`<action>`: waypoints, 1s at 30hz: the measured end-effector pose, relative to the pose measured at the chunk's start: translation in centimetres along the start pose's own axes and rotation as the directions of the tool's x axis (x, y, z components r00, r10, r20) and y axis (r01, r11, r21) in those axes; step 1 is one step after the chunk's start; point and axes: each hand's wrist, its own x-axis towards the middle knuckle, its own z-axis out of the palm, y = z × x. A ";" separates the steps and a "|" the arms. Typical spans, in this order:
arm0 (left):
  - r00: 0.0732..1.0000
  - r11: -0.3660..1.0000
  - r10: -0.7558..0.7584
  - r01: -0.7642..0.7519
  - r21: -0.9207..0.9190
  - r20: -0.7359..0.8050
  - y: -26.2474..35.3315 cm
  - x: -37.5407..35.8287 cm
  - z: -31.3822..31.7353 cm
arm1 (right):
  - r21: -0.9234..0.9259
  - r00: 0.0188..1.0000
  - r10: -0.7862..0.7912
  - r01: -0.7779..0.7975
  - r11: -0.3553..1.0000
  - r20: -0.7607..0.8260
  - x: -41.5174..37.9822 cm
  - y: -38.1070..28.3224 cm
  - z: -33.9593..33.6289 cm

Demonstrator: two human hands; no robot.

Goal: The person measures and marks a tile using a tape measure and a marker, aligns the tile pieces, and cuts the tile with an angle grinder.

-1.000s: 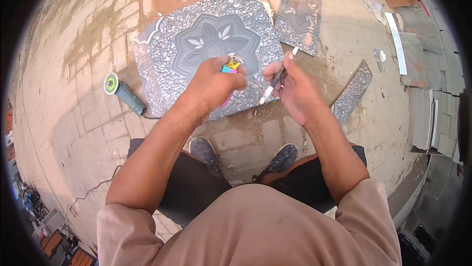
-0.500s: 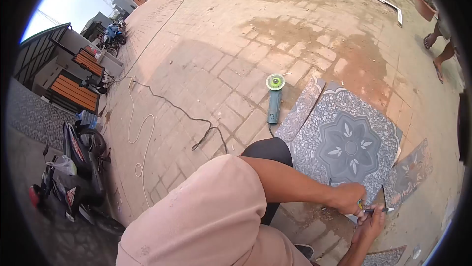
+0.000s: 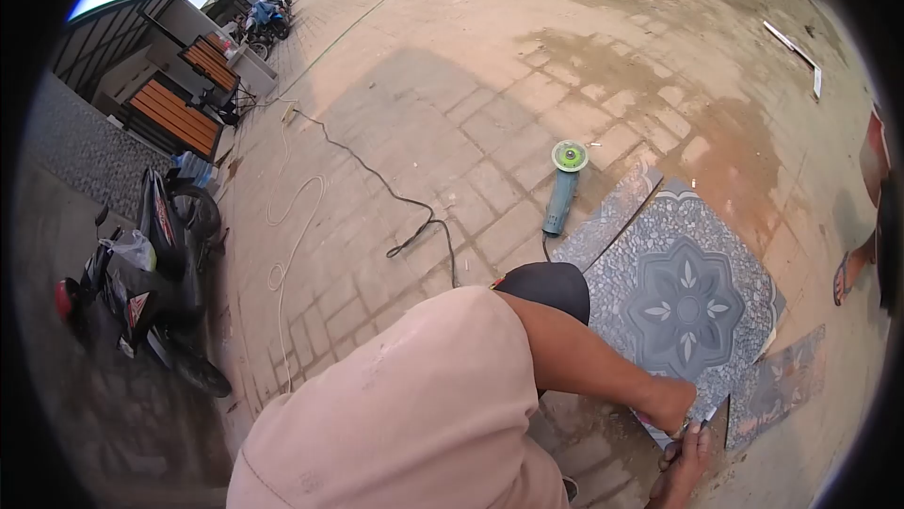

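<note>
My left hand (image 3: 670, 405) is closed and held low over the lower corner of a patterned floor tile (image 3: 744, 259), which has a grey flower and pebble design. Just below it, my right hand (image 3: 687, 467) has its fingers pinched together close to the left one. Whatever the fingers hold is hidden or too small to make out. To the upper left of the tile, an angle grinder (image 3: 562, 198) with a green disc lies on the paving. One cut tile strip (image 3: 617, 212) rests along the tile's upper left side, and another tile piece (image 3: 777, 382) sits at its right.
A black cord (image 3: 400, 196) and a pale cable (image 3: 299, 236) run across the brick paving. On the left stands a motorcycle (image 3: 155, 292) by a wall. At the right edge are another person's leg and sandalled foot (image 3: 841, 278). A white angled strip (image 3: 796, 57) lies farther off.
The view has swung, shifting the grinder and tiles rightward. The dark pen-like tool seen between my hands is now hidden. The other person's legs have moved toward the right edge.
</note>
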 end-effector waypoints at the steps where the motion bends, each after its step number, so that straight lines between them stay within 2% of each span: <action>1: 0.996 0.998 -0.059 0.058 -0.012 -0.067 -0.2 0.2 0.5 | 0.006 0.997 0.083 -0.083 0.997 -0.005 -0.5 0.2 0.9; 2: 0.989 0.996 -0.093 0.093 -0.004 -0.119 0.0 0.6 0.6 | 0.096 0.992 0.124 -0.126 0.987 0.030 -0.7 0.2 1.4; 4: 0.994 0.990 -0.111 0.110 -0.086 0.004 0.4 -0.5 -0.6 | 0.230 0.987 0.160 -0.160 0.960 0.019 -1.2 0.4 1.5; 5: 0.990 0.993 -0.113 0.114 0.005 -0.079 0.7 -0.7 -0.2 | 0.258 0.987 0.162 -0.156 0.953 -0.002 -1.3 0.4 1.4; 6: 0.996 0.999 -0.019 0.021 0.026 -0.086 -0.8 0.4 0.6 | 0.280 0.984 0.179 -0.169 0.945 -0.010 -1.1 1.1 1.1; 8: 0.999 0.991 -0.032 0.037 0.125 -0.042 -1.2 0.8 0.7 | 0.322 0.984 0.172 -0.145 0.936 -0.056 -0.7 2.1 0.5; 9: 1.000 0.988 0.005 -0.002 0.156 -0.019 -1.3 0.6 0.5 | 0.334 0.979 0.202 -0.181 0.925 -0.027 -0.5 2.3 0.4; 11: 0.998 0.995 -0.019 0.025 0.099 -0.060 -1.4 0.5 0.4 | 0.354 0.974 0.227 -0.208 0.912 -0.013 0.4 3.9 -0.4; 12: 0.999 0.993 -0.004 0.009 0.117 -0.044 -1.4 1.0 0.2 | 0.232 0.981 0.179 -0.158 0.960 -0.072 1.2 5.7 -1.1; 13: 0.998 0.993 -0.060 0.059 0.098 -0.001 -1.8 1.4 0.3 | 0.101 0.983 0.136 -0.124 0.987 -0.122 1.4 7.0 -1.7; 14: 0.992 0.990 -0.118 0.114 0.082 0.039 -2.1 1.9 0.4 | 0.113 0.981 0.140 -0.125 0.986 -0.136 1.5 8.4 -2.3; 16: 0.996 0.990 -0.082 0.080 0.117 0.018 -2.9 2.7 1.0 | -0.213 0.959 0.165 -0.216 0.953 -0.231 2.0 10.1 -3.3; 17: 0.999 0.989 -0.050 0.051 0.140 -0.015 -3.4 3.1 1.3 | -0.208 0.957 0.165 -0.216 0.954 -0.237 2.7 12.1 -4.0; 18: 0.999 0.988 -0.045 0.046 0.146 -0.009 -4.9 4.2 2.0 | -0.498 0.960 -0.048 -0.100 0.862 -0.276 3.5 14.3 -4.8; 19: 0.998 0.973 0.052 -0.060 0.223 0.040 -7.0 5.6 3.1 | -0.745 0.934 -0.259 -0.011 0.666 -0.246 3.9 15.6 -5.3; 20: 0.992 0.958 0.101 -0.116 0.263 0.072 -7.0 5.8 3.0 | -0.743 0.932 -0.261 -0.015 0.669 -0.253 3.7 15.3 -5.1; 21: 0.983 0.938 0.149 -0.174 0.301 0.103 -6.9 5.9 2.9 | -0.519 0.950 -0.144 -0.022 0.855 -0.278 3.1 13.2 -4.0; 22: 0.990 0.972 0.064 -0.090 0.218 0.123 -5.2 4.8 2.0 | -0.253 0.964 -0.024 -0.045 0.966 -0.266 2.4 11.0 -3.0; 23: 0.988 0.991 -0.022 0.001 0.136 0.151 -4.1 4.1 1.6 | -0.249 0.961 -0.021 -0.050 0.967 -0.274 1.8 9.0 -2.2; 24: 0.986 0.990 -0.025 0.001 0.140 0.163 -5.1 5.1 2.2 | 0.063 0.977 0.156 -0.148 0.987 -0.147 1.2 7.0 -1.4; 25: 0.991 0.993 -0.041 0.025 0.117 0.129 -6.4 5.2 3.4 | 0.356 0.958 0.287 -0.278 0.892 0.030 0.9 5.7 -0.7; 28: 0.999 0.998 -0.051 0.051 0.041 0.004 -5.4 3.7 2.9 | 0.412 0.953 0.290 -0.299 0.861 0.087 0.6 6.1 0.8; 29: 0.998 0.995 -0.068 0.068 0.073 -0.004 -5.7 3.8 3.0 | 0.430 0.950 0.293 -0.310 0.848 0.106 0.7 6.4 0.7; 30: 0.993 0.994 -0.107 0.107 -0.008 0.046 -3.5 2.4 1.9 | 0.470 0.946 0.283 -0.324 0.821 0.159 0.5 6.2 0.8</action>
